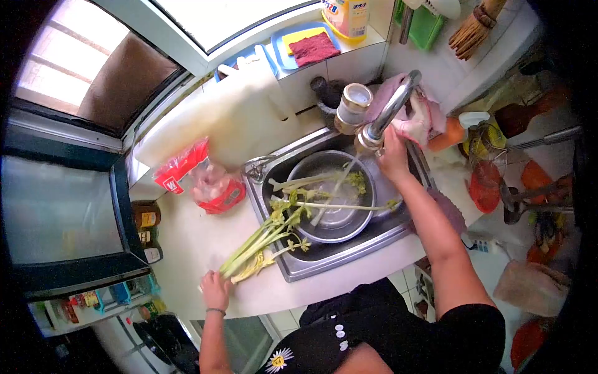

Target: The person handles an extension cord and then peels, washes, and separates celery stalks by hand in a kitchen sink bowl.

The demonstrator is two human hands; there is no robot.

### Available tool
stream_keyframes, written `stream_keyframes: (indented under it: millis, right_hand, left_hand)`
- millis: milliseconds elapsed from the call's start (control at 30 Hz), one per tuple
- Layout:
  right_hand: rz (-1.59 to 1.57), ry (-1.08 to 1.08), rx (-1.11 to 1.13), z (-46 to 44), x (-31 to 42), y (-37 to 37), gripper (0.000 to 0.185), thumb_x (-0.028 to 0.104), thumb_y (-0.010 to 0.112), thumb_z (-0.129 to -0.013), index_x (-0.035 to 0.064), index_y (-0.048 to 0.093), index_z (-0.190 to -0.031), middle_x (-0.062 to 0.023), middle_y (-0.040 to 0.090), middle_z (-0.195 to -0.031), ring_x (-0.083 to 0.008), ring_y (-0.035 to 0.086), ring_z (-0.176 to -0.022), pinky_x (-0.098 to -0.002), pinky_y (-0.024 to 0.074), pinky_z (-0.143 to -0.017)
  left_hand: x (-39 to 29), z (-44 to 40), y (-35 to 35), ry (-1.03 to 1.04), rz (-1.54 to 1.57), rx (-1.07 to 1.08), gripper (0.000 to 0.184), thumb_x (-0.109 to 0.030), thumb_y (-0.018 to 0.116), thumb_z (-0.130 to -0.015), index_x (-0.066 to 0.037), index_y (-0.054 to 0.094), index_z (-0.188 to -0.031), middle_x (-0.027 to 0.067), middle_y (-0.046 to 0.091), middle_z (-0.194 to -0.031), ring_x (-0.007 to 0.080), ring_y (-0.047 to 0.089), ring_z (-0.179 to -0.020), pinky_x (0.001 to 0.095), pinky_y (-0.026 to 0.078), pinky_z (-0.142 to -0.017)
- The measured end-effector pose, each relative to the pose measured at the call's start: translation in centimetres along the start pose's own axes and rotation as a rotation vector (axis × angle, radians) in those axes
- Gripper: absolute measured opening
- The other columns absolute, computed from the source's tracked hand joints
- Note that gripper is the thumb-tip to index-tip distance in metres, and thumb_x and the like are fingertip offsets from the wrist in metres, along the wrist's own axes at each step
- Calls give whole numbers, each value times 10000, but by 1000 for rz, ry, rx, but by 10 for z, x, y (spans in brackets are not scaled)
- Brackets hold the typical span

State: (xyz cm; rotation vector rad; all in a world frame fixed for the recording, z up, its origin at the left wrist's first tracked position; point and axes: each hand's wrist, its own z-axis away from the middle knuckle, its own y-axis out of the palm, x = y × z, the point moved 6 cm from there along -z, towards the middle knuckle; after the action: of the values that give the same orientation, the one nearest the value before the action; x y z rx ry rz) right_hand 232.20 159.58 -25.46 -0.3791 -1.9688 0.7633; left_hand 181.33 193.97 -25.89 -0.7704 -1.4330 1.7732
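Note:
My left hand (215,290) is at the lower left of the sink, its fingers closed around the cut ends of a bunch of celery (255,243). The leafy tops of the bunch reach over the sink's rim. My right hand (393,156) is raised at the faucet (389,112), its fingers closed against the tap and partly hidden. A thin stream of water appears to run from the spout into a metal basin (372,215) in the sink. Loose celery stalks (330,205) lie across the basin.
A red-and-clear plastic bag (215,190) of pale food stands left of the sink (293,274). A large white cutting board (218,128) leans behind it. Cloths and a detergent bottle (352,19) sit on the sill. Utensils (536,196) hang at the right.

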Motion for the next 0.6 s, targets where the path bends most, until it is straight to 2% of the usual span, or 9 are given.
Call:
stream_keyframes:
  millis: [133,200,267,300,367,400,433,533,600]
  right_hand:
    - [364,-142,44,-4,-3,15,467,98,586,-751,90,504,-1210,-177,540,-1104,-362,491,-1043,-475,378,-871]
    - [657,-230,11,20,1,19,454,159,604,-759,113,518,-1203,-156,500,-1188,-348,422,-1138,-498,340,-920]
    - [557,-83,39,33,15,17,516,184,628,-742,72,461,-1217,-170,454,-1236,-359,376,-1180,-518,290,-961]
    - [439,-147,45,56,31,20,558,171,646,-717,62,434,-1222,-172,466,-1207,-368,392,-1157,-508,316,-941]
    - [136,-116,457,100,31,60,524,163,654,-705,57,458,-1180,-161,514,-1132,-338,464,-1104,-492,348,-909]
    - [364,-108,735,122,35,79,498,159,663,-686,64,476,-1137,-138,568,-1035,-324,515,-1038,-478,344,-919]
    - [394,-198,730,150,16,100,302,174,611,-728,69,536,-1002,-144,594,-927,-324,558,-935,-460,390,-865]
    - [250,7,813,135,-11,96,172,156,487,-816,67,589,-922,-156,620,-810,-337,606,-801,-457,465,-751]
    - [398,-157,694,100,-2,52,162,184,503,-784,72,619,-803,-157,618,-778,-326,603,-774,-472,451,-667]
  left_hand:
    - [-48,-18,-27,12,-5,-145,575,-188,640,-745,-82,433,-1271,233,378,-1285,381,363,-1181,512,234,-1004]
    - [-94,-38,-48,71,129,-262,586,-160,652,-727,-79,440,-1267,221,385,-1278,373,367,-1181,500,237,-1010]
    - [-147,-65,-56,195,219,-231,542,-144,666,-709,-82,482,-1214,210,417,-1246,371,393,-1158,488,271,-998]
    - [-170,-81,-50,263,280,-230,500,-130,661,-706,-79,501,-1177,201,439,-1216,364,411,-1139,473,299,-980]
    - [-209,-117,-23,385,343,-202,426,-104,648,-704,-74,527,-1112,182,481,-1151,350,448,-1096,444,353,-938]
    - [-225,-134,-9,434,345,-181,393,-92,639,-705,-71,534,-1083,172,501,-1117,343,467,-1072,430,378,-913]
    - [-240,-149,2,466,328,-171,382,-83,628,-709,-68,534,-1080,168,506,-1111,340,476,-1057,426,389,-898]
    - [-250,-187,11,513,323,-167,345,-58,590,-734,-52,531,-1074,168,524,-1083,351,494,-1015,425,408,-868]
    - [-230,-209,21,424,523,-120,347,-5,572,-743,-41,526,-1085,169,531,-1074,347,487,-1043,406,410,-883]
